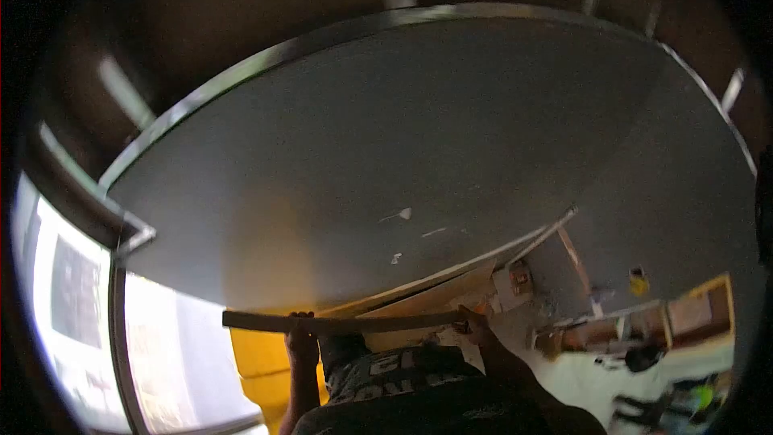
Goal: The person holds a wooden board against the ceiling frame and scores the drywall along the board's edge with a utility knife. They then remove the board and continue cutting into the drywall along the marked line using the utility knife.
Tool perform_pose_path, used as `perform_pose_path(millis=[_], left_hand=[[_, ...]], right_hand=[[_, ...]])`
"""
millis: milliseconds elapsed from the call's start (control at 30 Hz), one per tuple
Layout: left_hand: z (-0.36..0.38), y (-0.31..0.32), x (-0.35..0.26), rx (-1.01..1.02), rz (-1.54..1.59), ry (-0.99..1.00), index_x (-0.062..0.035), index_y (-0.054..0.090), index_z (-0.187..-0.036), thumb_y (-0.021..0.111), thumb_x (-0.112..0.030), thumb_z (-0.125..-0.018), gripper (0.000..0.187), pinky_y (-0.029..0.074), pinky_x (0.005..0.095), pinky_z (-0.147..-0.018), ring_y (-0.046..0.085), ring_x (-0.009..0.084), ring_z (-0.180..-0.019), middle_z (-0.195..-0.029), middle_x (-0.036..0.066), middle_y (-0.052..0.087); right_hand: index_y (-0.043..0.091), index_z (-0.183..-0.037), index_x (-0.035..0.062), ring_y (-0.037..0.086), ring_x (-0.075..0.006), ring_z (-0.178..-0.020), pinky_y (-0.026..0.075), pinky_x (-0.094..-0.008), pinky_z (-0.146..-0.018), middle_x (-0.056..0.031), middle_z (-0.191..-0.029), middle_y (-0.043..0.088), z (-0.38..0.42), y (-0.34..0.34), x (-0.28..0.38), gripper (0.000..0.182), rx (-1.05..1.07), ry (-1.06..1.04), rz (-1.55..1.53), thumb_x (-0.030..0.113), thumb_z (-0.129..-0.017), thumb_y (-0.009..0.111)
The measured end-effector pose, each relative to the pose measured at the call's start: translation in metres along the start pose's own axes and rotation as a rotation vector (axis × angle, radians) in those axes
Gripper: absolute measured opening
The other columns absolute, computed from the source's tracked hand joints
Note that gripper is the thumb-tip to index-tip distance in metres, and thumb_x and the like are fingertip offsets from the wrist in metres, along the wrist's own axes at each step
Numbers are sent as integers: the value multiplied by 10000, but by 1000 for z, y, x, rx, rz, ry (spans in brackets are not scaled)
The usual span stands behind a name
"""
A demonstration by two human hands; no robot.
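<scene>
A long strip [386,325] is grasped by the fingers of both hands: held inboard of one end by the left hand [302,340], and at the other by the right hand [475,325], apparently spaced for balance. Beyond the fingers, a grey surface [403,129] is seen.

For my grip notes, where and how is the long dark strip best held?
Probably near both ends of the dark strip, from the body side: it is long, slender and set crosswise, so two spread grips should steady it.
</scene>
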State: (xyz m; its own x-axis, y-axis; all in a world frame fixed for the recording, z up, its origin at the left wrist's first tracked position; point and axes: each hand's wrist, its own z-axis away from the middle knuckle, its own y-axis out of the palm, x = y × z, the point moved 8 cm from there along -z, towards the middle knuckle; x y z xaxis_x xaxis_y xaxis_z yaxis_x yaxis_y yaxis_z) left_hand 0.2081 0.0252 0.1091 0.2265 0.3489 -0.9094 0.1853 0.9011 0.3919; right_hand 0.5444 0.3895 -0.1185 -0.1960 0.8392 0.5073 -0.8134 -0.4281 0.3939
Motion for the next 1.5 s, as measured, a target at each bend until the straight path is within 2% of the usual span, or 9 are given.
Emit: perform_pose_path(millis=[33, 167, 500, 567, 700, 1133, 1300, 1433, 1500], left_hand=[[-2, 17, -5, 157, 291, -46, -68, 573, -1127, 639, -195, -1000, 192, 488, 454, -995, 612, 263, -1074, -1066, 65, 611], [-7, 65, -17, 293, -57, 171, -61, 542, -1262, 683, -371, -979, 443, 474, 464, -1035, 582, 265, -1164, -1134, 103, 607], [18, 157, 19, 731, -551, 360, -62, 505, -1349, 853, -312, -793, 702, 486, 449, -1029, 577, 272, -1189, -1254, 122, 598], [36, 171, 31, 906, -1090, 635, -47, 500, -1311, 877, -373, -778, 730, 508, 426, -979, 579, 282, -1131, -1220, 128, 572], [60, 186, 57, 956, -843, 236, -41, 510, -1344, 876, -296, -784, 716, 504, 427, -976, 579, 277, -1125, -1221, 122, 584], [37, 161, 103, 1073, -863, 170, -24, 533, -1343, 869, -68, -772, 664, 493, 397, -996, 580, 244, -1152, -1217, 113, 621], [67, 198, 83, 1044, -623, 9, -9, 544, -1312, 879, -29, -745, 658, 486, 400, -993, 574, 259, -1137, -1204, 104, 609], [51, 185, 108, 1102, -805, 130, -12, 545, -1311, 874, -32, -754, 647, 498, 399, -974, 570, 271, -1129, -1216, 106, 588], [49, 182, 111, 1223, -871, 518, -55, 552, -1321, 852, -18, -737, 657, 508, 402, -999, 577, 265, -1188, -1248, 112, 606]], right_hand=[[484, -1446, 19, 711, -255, -968, 613, -366, -769, -182, -1177, 658, -2, 2, 6, 615, -20, -14, -62, 282, -954, 743], [517, -1269, -23, 680, -227, -638, 583, -387, -592, -167, -890, 700, -37, -55, -8, 575, -297, -193, 835, 343, -897, 758], [685, -938, -7, 643, -230, -533, 481, -409, -456, -132, -699, 666, 63, -102, -17, 247, -501, -444, 554, 214, -827, 679], [704, -806, 12, 653, -259, -546, 481, -457, -492, -130, -645, 659, 46, -120, -56, 228, -371, -162, 698, 238, -774, 709], [707, -809, 18, 661, -263, -563, 490, -459, -514, -132, -655, 664, 21, -147, -92, 234, -385, -130, 790, 247, -764, 716], [719, -822, 42, 692, -283, -634, 529, -467, -611, -142, -700, 688, 50, -108, -55, 267, -405, -213, 999, 287, -720, 746], [671, -716, 104, 493, -218, -534, 390, -465, -513, -52, -613, 555, 13, -110, -80, 116, -432, -420, 787, 187, -724, 752], [683, -791, 85, 546, -248, -585, 429, -470, -558, -84, -659, 595, 21, -114, -96, 167, -426, -283, 831, 233, -741, 743], [689, -828, 76, 573, -262, -611, 448, -473, -580, -100, -682, 614, 24, -121, -107, 202, -435, -223, 837, 256, -750, 738]])
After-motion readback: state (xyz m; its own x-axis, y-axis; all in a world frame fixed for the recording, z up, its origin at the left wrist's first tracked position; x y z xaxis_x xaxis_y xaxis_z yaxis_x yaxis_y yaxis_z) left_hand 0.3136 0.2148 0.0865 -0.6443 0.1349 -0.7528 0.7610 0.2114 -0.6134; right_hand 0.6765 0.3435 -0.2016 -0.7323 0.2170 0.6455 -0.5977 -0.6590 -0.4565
